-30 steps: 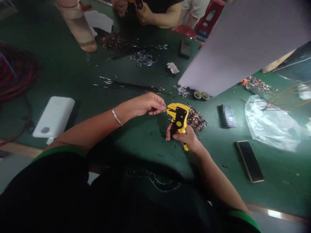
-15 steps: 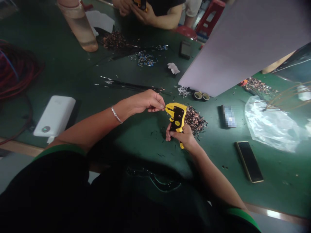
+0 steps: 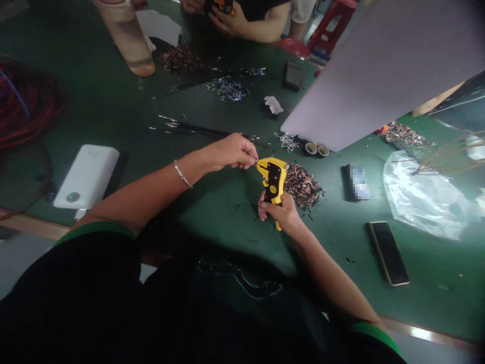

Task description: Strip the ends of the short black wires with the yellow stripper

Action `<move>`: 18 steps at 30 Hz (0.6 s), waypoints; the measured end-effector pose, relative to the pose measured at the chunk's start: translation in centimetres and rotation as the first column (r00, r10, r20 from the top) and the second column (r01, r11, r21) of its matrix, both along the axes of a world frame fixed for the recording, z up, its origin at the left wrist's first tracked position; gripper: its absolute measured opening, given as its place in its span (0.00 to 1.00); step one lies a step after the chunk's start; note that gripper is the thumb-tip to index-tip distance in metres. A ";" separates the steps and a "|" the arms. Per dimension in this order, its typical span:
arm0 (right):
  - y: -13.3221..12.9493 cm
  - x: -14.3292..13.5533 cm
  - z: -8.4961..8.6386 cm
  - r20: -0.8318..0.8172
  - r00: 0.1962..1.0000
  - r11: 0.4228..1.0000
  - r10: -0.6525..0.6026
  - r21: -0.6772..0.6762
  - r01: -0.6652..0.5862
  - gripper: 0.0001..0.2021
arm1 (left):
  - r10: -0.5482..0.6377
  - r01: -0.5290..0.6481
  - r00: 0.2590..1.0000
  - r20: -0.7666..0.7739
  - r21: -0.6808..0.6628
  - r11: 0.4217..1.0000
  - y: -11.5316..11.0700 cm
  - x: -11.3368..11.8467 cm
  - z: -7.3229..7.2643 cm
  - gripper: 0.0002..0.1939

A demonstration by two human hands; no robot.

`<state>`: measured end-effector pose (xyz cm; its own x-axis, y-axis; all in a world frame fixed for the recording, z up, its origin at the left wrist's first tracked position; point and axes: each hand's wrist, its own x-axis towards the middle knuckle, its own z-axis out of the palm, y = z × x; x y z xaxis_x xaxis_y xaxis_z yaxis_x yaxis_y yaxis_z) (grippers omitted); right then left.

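My right hand [image 3: 280, 208] is wrapped round the handles of a yellow and black wire stripper [image 3: 273, 178], held upright above the green table [image 3: 215, 222]. At the tool's jaws, my left hand [image 3: 242, 152] is closed in a pinch; what lies between its fingertips is too small to make out. Right behind the tool is a pile of short black and copper scraps [image 3: 304, 186]. A bundle of thin black wires [image 3: 200, 131] lies beyond my left hand, next to small silver pieces [image 3: 288, 141].
White power bank [image 3: 87, 176] and red cable coil [image 3: 26, 106] at left. Bottle [image 3: 131, 45] at back left. Large pale panel [image 3: 364, 76], plastic bag [image 3: 422, 194] and phone [image 3: 388, 253] at right. Across the table, a person's hands [image 3: 231, 20] hold a tool.
The wire stripper has tilted and shifted slightly left in my right hand. My left hand stays pinched at its jaws. The whole view has shifted a little.
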<state>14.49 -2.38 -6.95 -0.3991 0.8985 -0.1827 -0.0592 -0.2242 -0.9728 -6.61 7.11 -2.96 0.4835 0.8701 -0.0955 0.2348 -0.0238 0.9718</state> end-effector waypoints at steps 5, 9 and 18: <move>0.0 -0.4 0.0 0.037 0.999 0.999 -0.027 -0.021 0.027 0.09 | 0.010 -0.009 1.000 -0.019 0.022 1.000 0.3 -0.1 -0.4 0.02; -0.1 -0.5 -0.2 0.031 0.998 0.999 -0.050 -0.019 0.050 0.09 | 0.001 -0.001 1.000 -0.028 0.020 1.000 0.4 -0.1 -0.5 0.02; -0.3 -0.9 -1.0 0.083 0.986 0.990 -0.142 0.003 0.142 0.08 | 0.040 -0.037 0.996 -0.085 0.033 0.999 0.0 0.1 -0.1 0.03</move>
